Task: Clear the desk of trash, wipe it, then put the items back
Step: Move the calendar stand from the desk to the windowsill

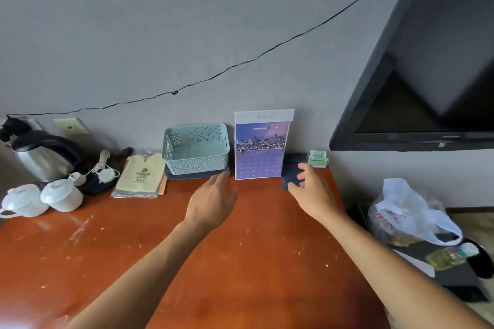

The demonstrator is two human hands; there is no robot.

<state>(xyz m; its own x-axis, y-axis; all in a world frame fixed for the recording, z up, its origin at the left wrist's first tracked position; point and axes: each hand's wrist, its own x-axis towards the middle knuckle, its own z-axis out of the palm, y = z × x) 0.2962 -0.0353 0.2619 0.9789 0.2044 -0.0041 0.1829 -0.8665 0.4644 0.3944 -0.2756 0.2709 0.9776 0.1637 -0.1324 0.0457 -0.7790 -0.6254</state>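
A: Where are the hands?
B: Both loose-fingered, gripping nothing. The left hand is near the basket; the right hand touches the dark mat at the worktop's back.
A: Advice?
B: Probably square the mat beside the calendar, pressing flat.

Desk: reddish wood-look top, semi-glossy, scuffed with pale flecks. Kettle far left: brushed metal body, black plastic lid. Two cups: glossy white, ceramic-looking. Basket at center: matt teal perforated plastic. Calendar: glossy printed paper. Bag at right: thin crinkled translucent plastic.
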